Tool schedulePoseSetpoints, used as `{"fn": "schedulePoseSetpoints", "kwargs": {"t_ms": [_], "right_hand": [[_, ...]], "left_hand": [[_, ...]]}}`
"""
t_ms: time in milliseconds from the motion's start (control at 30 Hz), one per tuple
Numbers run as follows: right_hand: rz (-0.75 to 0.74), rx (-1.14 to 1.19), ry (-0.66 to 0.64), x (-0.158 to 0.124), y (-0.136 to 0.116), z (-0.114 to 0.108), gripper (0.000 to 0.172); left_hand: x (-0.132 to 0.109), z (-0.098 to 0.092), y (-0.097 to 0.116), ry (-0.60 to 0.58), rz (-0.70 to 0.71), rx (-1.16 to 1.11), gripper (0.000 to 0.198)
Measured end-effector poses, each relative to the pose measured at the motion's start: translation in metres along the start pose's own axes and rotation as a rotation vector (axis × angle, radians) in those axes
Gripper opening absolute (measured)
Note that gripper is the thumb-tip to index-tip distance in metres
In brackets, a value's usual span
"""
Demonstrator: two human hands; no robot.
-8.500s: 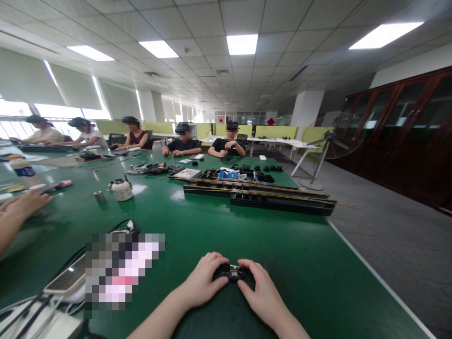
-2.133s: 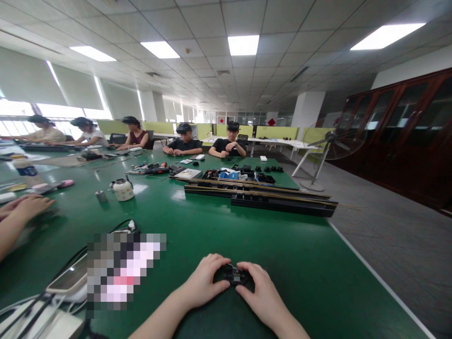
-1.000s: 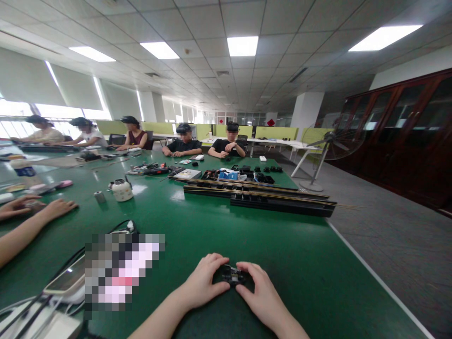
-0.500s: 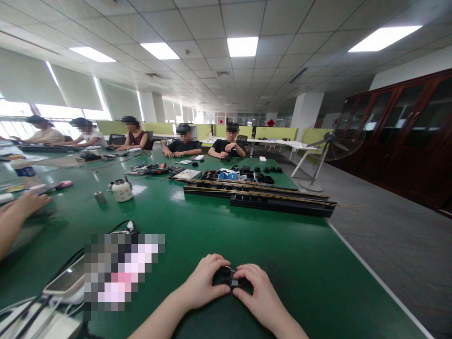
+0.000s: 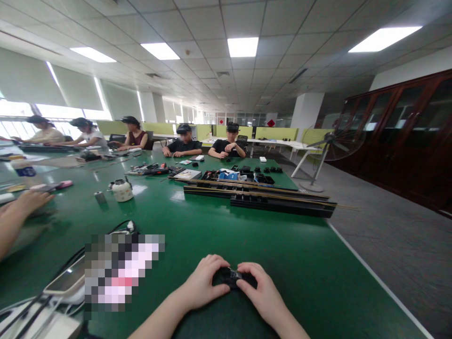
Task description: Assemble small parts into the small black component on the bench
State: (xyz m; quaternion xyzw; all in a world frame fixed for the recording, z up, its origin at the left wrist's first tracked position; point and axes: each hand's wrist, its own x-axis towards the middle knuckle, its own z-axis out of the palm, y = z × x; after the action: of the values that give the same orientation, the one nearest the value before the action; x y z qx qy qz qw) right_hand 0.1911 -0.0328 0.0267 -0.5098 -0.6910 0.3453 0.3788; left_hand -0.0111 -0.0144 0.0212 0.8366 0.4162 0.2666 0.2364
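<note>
A small black plastic part (image 5: 233, 277) with a shiny or clear patch on top sits between my hands, just above or on the green table (image 5: 282, 249); its exact kind is too small to tell. My left hand (image 5: 207, 281) grips its left side, thumb low and index finger curled over the top. From the other side, my right hand (image 5: 259, 283) pinches it between thumb and fingertips. Parts of the piece are hidden by the fingers of both hands.
Long black rails (image 5: 282, 205) with thin brass-coloured rods lie across the table ahead. A white jar (image 5: 122, 190) and a small grey cylinder (image 5: 100, 197) stand left. Nearer are a phone (image 5: 67, 280) and cables. Another person's hand (image 5: 31, 202) is at far left; several people sit beyond.
My right thumb and fingers have shifted slightly on the black part, which looks turned a little. My left hand stays nearly still.
</note>
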Motion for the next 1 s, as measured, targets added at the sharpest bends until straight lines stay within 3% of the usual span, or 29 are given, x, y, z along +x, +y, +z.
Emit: {"fn": "schedulePoseSetpoints", "kwargs": {"t_ms": [600,1000], "right_hand": [[0.143,0.539,0.237,0.011,0.023,0.001,0.038],[0.260,0.724,0.374,0.012,0.028,-0.004,0.044]], "left_hand": [[0.001,-0.003,0.004,-0.002,0.005,-0.010,0.040],[0.001,-0.006,0.008,-0.017,-0.017,-0.013,0.037]]}}
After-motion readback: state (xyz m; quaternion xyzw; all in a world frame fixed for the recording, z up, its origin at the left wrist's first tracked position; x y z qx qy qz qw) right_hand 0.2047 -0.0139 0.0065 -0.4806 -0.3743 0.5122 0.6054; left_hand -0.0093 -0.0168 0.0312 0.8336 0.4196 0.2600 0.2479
